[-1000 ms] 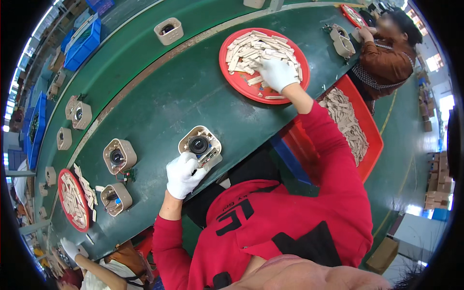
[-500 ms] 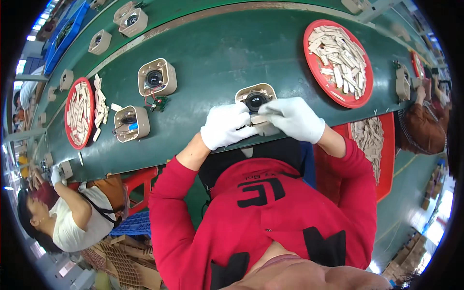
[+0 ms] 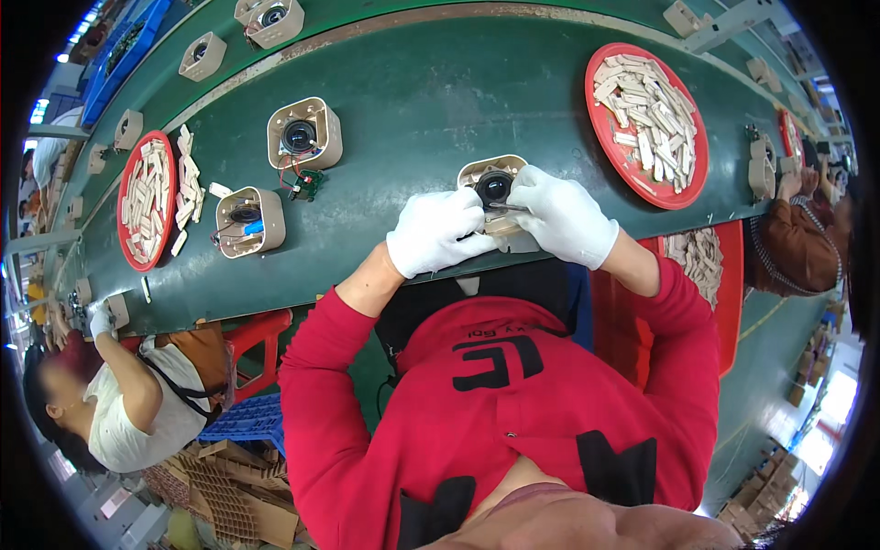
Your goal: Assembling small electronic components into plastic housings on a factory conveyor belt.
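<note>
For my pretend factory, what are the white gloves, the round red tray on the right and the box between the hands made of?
Gloves: probably soft, dull cloth, because they follow the fingers closely. Tray: likely smooth plastic, because its bright red is even around the rim. Box: perhaps hard plastic, smooth beige, with rounded corners.

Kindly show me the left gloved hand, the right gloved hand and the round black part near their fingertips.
Left gloved hand [image 3: 431,233], head view: back of glove.
Right gloved hand [image 3: 570,220], head view: back of glove.
Round black part [image 3: 494,187], head view: its centre.
</note>
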Tool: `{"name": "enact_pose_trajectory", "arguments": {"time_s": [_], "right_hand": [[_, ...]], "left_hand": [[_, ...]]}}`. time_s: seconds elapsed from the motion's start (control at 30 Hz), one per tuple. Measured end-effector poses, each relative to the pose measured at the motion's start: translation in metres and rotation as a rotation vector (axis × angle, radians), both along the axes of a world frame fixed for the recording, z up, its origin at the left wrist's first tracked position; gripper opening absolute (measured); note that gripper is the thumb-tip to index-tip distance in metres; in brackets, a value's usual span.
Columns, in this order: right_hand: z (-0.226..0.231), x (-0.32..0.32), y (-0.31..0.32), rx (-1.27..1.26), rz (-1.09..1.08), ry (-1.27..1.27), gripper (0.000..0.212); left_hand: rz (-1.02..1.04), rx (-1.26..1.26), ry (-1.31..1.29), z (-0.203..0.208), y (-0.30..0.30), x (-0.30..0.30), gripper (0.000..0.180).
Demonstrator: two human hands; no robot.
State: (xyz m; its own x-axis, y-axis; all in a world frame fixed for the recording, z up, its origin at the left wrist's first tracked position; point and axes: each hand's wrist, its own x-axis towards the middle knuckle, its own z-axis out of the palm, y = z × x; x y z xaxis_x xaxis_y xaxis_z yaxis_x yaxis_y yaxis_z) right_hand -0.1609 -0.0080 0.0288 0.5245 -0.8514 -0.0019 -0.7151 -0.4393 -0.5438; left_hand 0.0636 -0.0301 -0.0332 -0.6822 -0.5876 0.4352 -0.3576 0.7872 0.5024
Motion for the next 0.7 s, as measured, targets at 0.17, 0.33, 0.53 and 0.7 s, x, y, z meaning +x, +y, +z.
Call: {"name": "enact_pose_trajectory", "arguments": {"time_s": [0.17,0.33,0.53,0.7], "right_hand": [[0.0,0.001,0.004,-0.077,0.026,0.107,0.01],[-0.004,0.003,0.001,-0.102,0.002,0.035,0.017],[0.011,-0.029,0.006,-0.14,0.151,-0.084,0.027],[0.003,-0.023,0.009,-0.278,0.243,-0.017,0.035]], "left_hand": [[0.098,0.194,0.172,0.005,0.012,-0.006,0.025],[-0.049,-0.111,-0.003,0.011,0.012,-0.004,0.027],[-0.017,-0.075,-0.135,0.01,0.011,-0.003,0.025],[-0.023,-0.04,-0.204,0.013,0.011,-0.003,0.026]]}}
